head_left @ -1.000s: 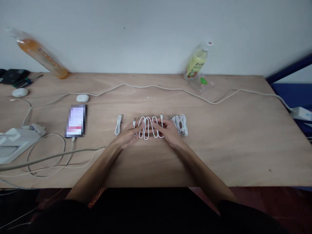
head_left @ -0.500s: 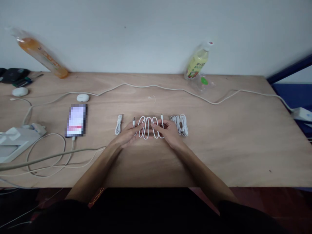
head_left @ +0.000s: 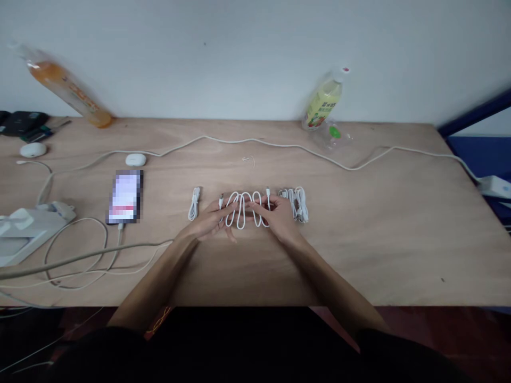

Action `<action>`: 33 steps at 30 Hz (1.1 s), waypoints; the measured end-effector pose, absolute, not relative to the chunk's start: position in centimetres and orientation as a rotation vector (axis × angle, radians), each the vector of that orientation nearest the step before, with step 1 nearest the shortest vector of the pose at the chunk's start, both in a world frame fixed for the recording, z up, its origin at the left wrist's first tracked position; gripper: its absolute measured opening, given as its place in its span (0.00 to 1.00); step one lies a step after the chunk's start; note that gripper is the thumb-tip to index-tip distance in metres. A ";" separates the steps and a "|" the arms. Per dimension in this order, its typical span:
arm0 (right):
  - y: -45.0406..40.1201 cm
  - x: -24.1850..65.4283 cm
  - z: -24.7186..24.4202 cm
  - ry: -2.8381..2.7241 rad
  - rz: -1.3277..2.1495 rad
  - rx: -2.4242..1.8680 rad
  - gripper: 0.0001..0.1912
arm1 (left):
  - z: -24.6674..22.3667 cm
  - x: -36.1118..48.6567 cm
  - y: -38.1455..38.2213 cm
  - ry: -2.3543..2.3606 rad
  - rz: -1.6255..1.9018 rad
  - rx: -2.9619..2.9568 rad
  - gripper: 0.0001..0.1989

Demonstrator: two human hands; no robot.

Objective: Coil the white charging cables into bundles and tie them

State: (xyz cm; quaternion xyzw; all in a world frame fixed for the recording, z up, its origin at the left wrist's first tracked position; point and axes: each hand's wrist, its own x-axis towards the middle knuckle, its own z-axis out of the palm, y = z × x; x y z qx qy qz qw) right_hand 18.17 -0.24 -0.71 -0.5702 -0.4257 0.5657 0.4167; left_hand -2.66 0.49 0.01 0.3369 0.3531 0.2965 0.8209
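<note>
A white cable (head_left: 241,213), folded in several loose loops, is held between my two hands over the table's middle. My left hand (head_left: 209,219) grips its left side, thumb on top, with one plug pointing up beside the fingers. On the cable's right side my right hand (head_left: 278,214) is closed, thumb over a loop, and the other plug stands up near its index finger. A tied white cable bundle (head_left: 194,204) lies left of my left hand. More coiled white cables (head_left: 301,205) lie just right of my right hand.
A phone (head_left: 125,197), a white earbud case (head_left: 136,160) and a power strip (head_left: 32,229) are on the left. An orange bottle (head_left: 69,93) and a yellow bottle (head_left: 322,103) stand by the wall. A long cord (head_left: 251,140) crosses the wooden table (head_left: 379,229).
The cable loops have shifted slightly right and spread a little. Some fingers of my left hand now extend lower beneath the loops.
</note>
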 end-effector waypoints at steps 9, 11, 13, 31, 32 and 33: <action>-0.3 18.2 -0.5 -1.118 1.410 -1.405 0.23 | 0.0 -2.9 0.7 0.745 0.627 0.655 0.20; -0.3 18.1 -0.4 -1.088 1.414 -1.403 0.24 | -0.1 -2.9 0.7 0.750 0.644 0.610 0.17; -0.4 18.0 -0.3 -1.057 1.442 -1.394 0.24 | -0.1 -2.7 0.7 0.752 0.660 0.574 0.16; -0.2 18.6 -1.3 -1.121 1.497 -1.280 0.27 | 0.2 -2.7 0.9 0.714 0.722 0.436 0.24; -0.2 18.6 -1.3 -1.126 1.509 -1.275 0.26 | 0.2 -2.8 0.9 0.718 0.723 0.441 0.24; -0.3 18.5 -1.3 -1.127 1.520 -1.270 0.25 | 0.2 -2.8 0.9 0.720 0.725 0.447 0.24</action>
